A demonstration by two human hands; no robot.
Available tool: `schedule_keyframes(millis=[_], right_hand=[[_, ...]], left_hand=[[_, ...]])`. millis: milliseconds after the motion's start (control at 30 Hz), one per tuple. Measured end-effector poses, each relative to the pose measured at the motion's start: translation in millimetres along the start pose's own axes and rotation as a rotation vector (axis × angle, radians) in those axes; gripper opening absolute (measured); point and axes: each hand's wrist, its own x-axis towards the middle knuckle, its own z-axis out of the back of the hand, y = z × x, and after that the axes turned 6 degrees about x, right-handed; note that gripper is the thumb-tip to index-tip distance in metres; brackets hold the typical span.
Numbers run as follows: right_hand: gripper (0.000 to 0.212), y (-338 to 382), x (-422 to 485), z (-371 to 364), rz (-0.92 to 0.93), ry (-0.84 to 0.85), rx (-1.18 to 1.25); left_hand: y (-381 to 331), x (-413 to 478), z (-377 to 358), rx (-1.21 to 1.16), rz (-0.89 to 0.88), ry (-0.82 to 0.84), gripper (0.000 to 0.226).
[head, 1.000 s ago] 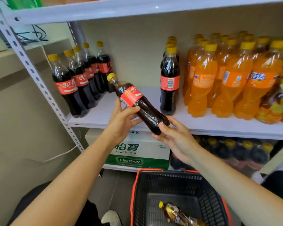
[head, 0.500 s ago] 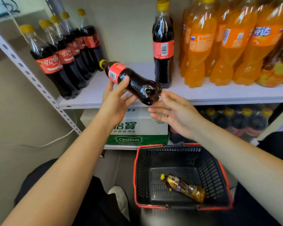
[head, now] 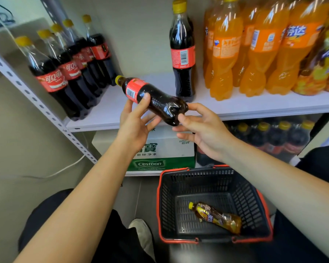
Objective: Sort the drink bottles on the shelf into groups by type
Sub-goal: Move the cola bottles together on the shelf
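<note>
Since a second ago the right hand [head: 203, 133] has let go of the base of the cola bottle [head: 156, 100] and opened. The bottle itself has swung flatter, its yellow cap turned toward the left end of the shelf [head: 235, 106].

Of the two hands, the left hand [head: 136, 120] alone now carries the bottle. Its thumb presses the body just below the red label and its fingers curl underneath. The right hand's fingers are loose and spread just beside the base; whether the thumb tip touches the plastic I cannot tell. The bottle hangs on its side over the shelf's front edge, left of the middle.

Beyond it, a row of cola bottles [head: 65, 73] runs back along the left end. A lone cola bottle [head: 182, 54] stands near the middle, and orange soda bottles [head: 226, 54] fill the right part. Below the shelf sits a water carton [head: 160, 154]. On the floor, a basket [head: 160, 196] holds one tea bottle [head: 217, 217] lying down.

The step in hand looks like carrying this cola to its own group. The next move probably calls for turning it upright, cap up. It would then be set at the near end of the left row without knocking the front bottle.
</note>
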Motion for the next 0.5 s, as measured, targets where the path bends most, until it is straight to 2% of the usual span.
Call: schedule_keyframes(millis=[100, 267, 500], right_hand=[[0.048, 1.4, 0.1, 1.9, 0.015, -0.005, 0.004], [0.029, 5.4, 1.4, 4.9, 0.06, -0.001, 0.021], [0.036, 5.6, 1.5, 5.8, 0.157, 0.04, -0.027]], left_hand=[[-0.7, -0.7, 0.9, 0.041, 0.004, 0.005, 0.059], [0.9, 0.6, 2.4, 0.008, -0.018, 0.078, 0.062], [-1.3, 1.9, 3.6, -0.041, -0.035, 0.14, 0.069]])
